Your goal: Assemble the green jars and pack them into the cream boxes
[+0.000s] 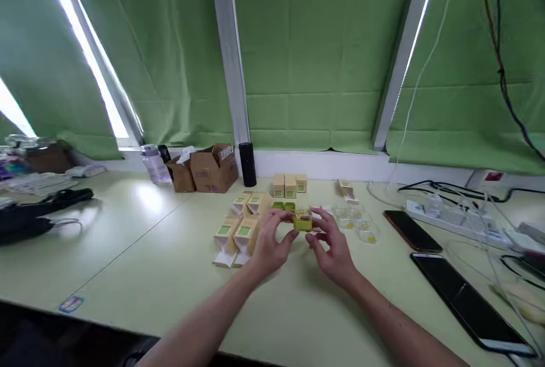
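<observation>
Between my two hands is a small yellow-green box (303, 223) with something lighter on its top. The fingertips of my left hand (275, 242) grip its left side. My right hand (331, 242) pinches it from the right. Just behind it lie similar green cases (284, 206). Left of my left hand, several tan cartons with green windows (244, 232) rest on the table, some with white flaps folded out. Clear round containers with yellow bits (357, 220) are spread to the right of my right hand.
Small closed cartons (290, 186) stand at the back, with another opened carton (346, 190) to their right. Brown cardboard boxes (214, 169) and a black cylinder (247, 164) are near the wall. Two phones (468, 299), a power strip (455, 222) and cables occupy the right side.
</observation>
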Available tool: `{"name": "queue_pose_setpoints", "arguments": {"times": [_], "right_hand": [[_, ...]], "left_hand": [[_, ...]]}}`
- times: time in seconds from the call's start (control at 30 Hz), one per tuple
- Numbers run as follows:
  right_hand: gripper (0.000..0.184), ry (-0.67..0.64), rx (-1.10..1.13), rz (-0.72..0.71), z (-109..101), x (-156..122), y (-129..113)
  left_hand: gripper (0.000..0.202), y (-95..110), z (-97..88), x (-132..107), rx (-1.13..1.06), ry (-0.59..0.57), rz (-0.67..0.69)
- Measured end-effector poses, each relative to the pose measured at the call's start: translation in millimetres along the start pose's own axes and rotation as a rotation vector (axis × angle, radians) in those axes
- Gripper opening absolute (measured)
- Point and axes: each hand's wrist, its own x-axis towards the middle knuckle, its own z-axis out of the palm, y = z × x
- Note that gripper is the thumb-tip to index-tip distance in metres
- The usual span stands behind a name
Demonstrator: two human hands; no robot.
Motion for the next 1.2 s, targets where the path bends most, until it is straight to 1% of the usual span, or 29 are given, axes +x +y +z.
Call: {"name": "queue_pose_setpoints", "arguments": {"times": [0.13, 0.23, 0.47, 0.6, 0.67, 0.8, 0.87, 0.97, 1.03, 1.2], "right_hand": [[0.055, -0.007, 0.014, 0.014, 1.0, 0.9, -4.8], [0.059, -0.014, 0.065, 0.061, 2.2, 1.6, -7.0], [0.058, -0.011, 0.170, 0.201, 3.7, 4.7, -7.7], [0.054, -0.011, 0.195, 0.238, 3.6, 6.4, -8.8], [0.053, -0.009, 0.189, 0.251, 3.3, 6.8, -9.4], [0.051, 0.002, 0.205, 0.258, 1.4, 7.9, -8.7], [0.048, 0.013, 0.231, 0.243, 0.0, 8.8, -7.0], [0.046, 0.037, 0.272, 0.218, -1.7, 9.7, -3.7], [0.045, 0.031, 0.309, 0.209, -2.1, 9.8, -1.8], [0.046, -0.001, 0.450, 0.219, -2.8, 9.9, -0.2]], "left_hand": [[0.013, -5.2, 0.1, 0.5, -0.019, 0.021, -0.050], [0.009, -6.1, 0.1, 1.4, -0.016, 0.022, -0.094], [0.023, -5.4, 0.1, 3.5, 0.028, -0.014, -0.204], [0.027, -5.6, -0.2, 2.5, 0.055, -0.025, -0.235], [0.028, -4.8, -0.9, 2.0, 0.061, -0.025, -0.223], [0.034, -2.3, -3.4, 1.9, 0.052, -0.034, -0.157], [0.030, -1.1, -4.5, 2.2, 0.044, -0.045, -0.123], [0.018, -0.3, -5.1, 2.0, 0.027, -0.064, -0.077], [0.011, -0.5, -4.5, 1.4, 0.016, -0.071, -0.058], [0.006, -2.0, -2.3, -0.5, 0.042, -0.081, -0.010]]}}
